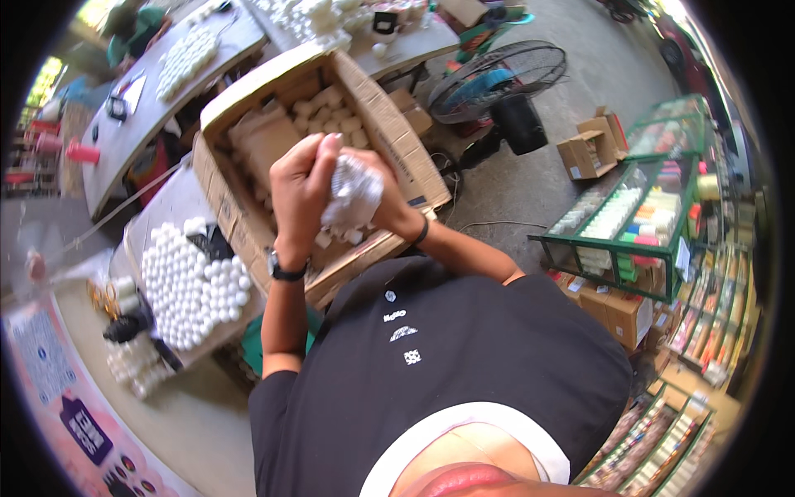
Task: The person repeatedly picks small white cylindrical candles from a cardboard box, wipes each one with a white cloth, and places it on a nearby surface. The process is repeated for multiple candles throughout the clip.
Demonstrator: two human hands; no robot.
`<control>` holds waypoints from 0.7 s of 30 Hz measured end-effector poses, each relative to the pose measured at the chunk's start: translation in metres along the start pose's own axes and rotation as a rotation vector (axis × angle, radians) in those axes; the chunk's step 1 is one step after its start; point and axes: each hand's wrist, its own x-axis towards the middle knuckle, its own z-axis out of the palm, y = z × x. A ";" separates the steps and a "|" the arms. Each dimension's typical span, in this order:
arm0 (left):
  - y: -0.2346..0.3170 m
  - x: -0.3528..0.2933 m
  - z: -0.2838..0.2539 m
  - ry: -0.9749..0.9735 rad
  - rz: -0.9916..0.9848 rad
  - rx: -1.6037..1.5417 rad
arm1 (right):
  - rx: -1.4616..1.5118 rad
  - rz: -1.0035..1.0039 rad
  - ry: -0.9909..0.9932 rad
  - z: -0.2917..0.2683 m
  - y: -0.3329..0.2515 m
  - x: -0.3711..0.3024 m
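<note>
Above a large open cardboard box, my two hands are close together around a crinkled, whitish see-through plastic bag. My left hand is closed with its thumb up, gripping the bag's left side; a watch is on that wrist. Curled round the far right side is my right hand, its fingers partly hidden by the bag; that wrist has a black band. What the bag contains cannot be made out. Cream-white rounded pieces lie in the box beside a brown cardboard piece.
Many white round pieces stand packed on a table at the left. A black pedestal fan is right of the box. Green-framed racks with spools line the right side. Another person sits at a far table.
</note>
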 end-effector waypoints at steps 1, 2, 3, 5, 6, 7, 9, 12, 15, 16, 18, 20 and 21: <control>0.000 0.001 0.000 0.017 -0.079 -0.092 | -0.215 0.097 -0.028 -0.003 0.000 -0.001; 0.001 0.002 0.002 0.035 -0.161 -0.181 | -0.426 0.199 -0.054 -0.007 0.000 -0.001; -0.001 0.002 0.006 0.070 -0.152 -0.190 | -0.431 0.179 -0.049 -0.010 -0.002 -0.001; -0.002 0.000 0.012 0.163 -0.134 -0.208 | -0.441 0.140 -0.061 -0.013 -0.006 0.002; 0.001 -0.001 0.017 0.193 -0.057 -0.057 | -0.255 0.104 -0.003 -0.013 -0.003 0.004; 0.002 0.000 0.022 0.202 0.108 0.071 | -0.067 0.069 0.056 -0.011 0.004 0.003; 0.000 -0.001 0.028 0.195 0.308 0.291 | 0.682 0.312 0.274 -0.008 0.027 -0.005; -0.001 -0.013 0.024 0.033 0.407 0.462 | 0.841 0.467 0.056 -0.024 0.042 -0.008; -0.001 -0.013 0.016 -0.052 0.447 0.509 | 0.984 0.527 0.075 -0.021 0.040 -0.014; 0.002 -0.012 0.015 -0.033 0.405 0.458 | 0.911 0.439 0.111 -0.020 0.048 -0.018; 0.006 -0.010 0.016 0.038 0.288 0.291 | 0.351 0.190 0.185 -0.003 0.022 -0.018; 0.010 -0.010 0.016 0.073 0.164 0.220 | -0.011 0.042 0.043 -0.009 0.012 -0.013; 0.005 -0.010 0.013 0.041 -0.033 0.155 | -0.027 0.075 -0.051 -0.014 0.015 -0.009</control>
